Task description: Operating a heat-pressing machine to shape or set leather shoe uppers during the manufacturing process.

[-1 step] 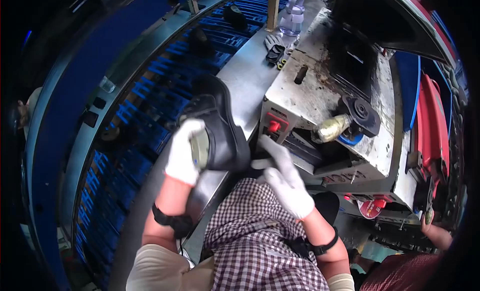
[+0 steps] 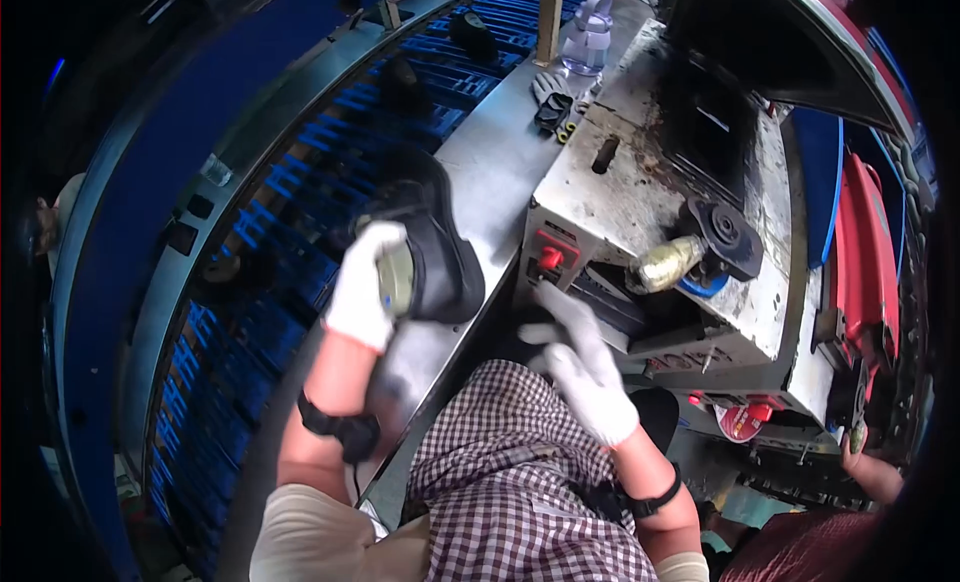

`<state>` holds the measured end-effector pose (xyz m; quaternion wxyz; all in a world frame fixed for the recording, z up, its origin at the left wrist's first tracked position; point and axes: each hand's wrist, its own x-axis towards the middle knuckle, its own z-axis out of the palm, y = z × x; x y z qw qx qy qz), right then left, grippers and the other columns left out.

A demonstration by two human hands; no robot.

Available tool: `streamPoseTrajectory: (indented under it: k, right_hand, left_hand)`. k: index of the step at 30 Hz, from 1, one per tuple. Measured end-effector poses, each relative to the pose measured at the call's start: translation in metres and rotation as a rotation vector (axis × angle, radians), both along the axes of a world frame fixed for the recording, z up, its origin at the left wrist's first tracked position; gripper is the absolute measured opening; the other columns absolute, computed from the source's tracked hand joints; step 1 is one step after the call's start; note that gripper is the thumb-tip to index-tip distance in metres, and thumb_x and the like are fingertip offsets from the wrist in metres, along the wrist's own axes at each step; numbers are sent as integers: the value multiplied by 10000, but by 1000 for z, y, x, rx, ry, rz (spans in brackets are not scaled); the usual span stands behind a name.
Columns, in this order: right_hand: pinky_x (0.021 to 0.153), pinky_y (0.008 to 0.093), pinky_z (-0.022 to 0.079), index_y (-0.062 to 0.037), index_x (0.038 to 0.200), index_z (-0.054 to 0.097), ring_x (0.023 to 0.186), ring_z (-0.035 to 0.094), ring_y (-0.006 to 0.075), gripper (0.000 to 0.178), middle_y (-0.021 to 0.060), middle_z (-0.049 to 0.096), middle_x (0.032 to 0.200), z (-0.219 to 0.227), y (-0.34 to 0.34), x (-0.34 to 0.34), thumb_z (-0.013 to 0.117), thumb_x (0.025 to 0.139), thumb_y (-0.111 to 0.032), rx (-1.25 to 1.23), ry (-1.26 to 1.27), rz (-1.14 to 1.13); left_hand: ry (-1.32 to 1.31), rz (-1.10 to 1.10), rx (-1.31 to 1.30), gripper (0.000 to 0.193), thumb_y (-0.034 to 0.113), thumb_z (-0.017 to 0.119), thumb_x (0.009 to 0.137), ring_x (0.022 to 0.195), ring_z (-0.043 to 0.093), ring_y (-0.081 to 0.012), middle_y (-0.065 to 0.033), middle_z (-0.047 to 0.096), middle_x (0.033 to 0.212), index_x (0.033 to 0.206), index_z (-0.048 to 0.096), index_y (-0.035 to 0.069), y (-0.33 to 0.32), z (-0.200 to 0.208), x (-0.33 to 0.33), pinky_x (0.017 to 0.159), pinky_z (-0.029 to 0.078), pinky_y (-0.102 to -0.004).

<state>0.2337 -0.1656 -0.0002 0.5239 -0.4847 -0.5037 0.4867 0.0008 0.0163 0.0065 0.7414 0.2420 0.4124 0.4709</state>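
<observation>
A black shoe [image 2: 445, 272] with a pale green block, seemingly a last [image 2: 397, 280], in its opening is held in my white-gloved left hand [image 2: 360, 287]. My fingers wrap round the green block; some fingertips are hidden. The shoe is tilted over the metal ledge, beside the blue roller conveyor. To its right, apart from the shoe, my white-gloved right hand [image 2: 588, 367] has its fingers spread and holds nothing. It is nearest the front of the worn white machine [image 2: 620, 212], below a red switch [image 2: 550, 259].
The metal ledge [image 2: 490, 162] runs along the blue roller conveyor [image 2: 290, 202]. A clear bottle [image 2: 587, 37] and gloves [image 2: 550, 87] lie toward its far end. A wrapped handle [image 2: 665, 264] and dark round part project from the machine. Another person's hand [image 2: 868, 467] is at the right.
My left hand and the shoe have shifted slightly left and away from me. My right hand has moved slightly right, widening the gap to the shoe.
</observation>
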Motion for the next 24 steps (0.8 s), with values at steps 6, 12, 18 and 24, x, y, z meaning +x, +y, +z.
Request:
streamPoseTrajectory:
  k: [6,12,18,24]
  right_hand:
    - [863,310,553,27,1523,459,933,659,156,541,155,648,1246,-23,-57,46,567,1081,-265,-207,-44,-322]
    - [848,301,557,43,1501,494,980,683,173,608,165,653,1335,-47,-67,52,595,1090,-393,-218,93,-446]
    - [869,308,554,28,1487,518,1049,692,187,582,163,676,1327,-59,-51,45,606,1087,-387,-252,140,-428]
    - [804,296,572,48,1471,525,1015,699,184,581,141,687,1273,-74,-59,62,592,1092,-387,-185,58,-495]
  left_hand:
    - [468,227,180,289,234,857,759,860,641,-172,-51,687,931,951,733,57,223,-51,-20,804,536,-338]
    - [934,314,478,876,362,834,820,1225,619,-315,-187,633,1354,1494,450,-44,353,-96,-93,1044,494,-407]
    - [1096,210,487,962,586,635,965,1573,327,-384,-260,364,1678,1653,294,6,226,-76,-52,1265,285,-415]
    - [1429,1112,338,861,350,852,823,1345,572,-438,-277,528,1519,1505,475,-15,120,-45,-162,1183,416,-486]
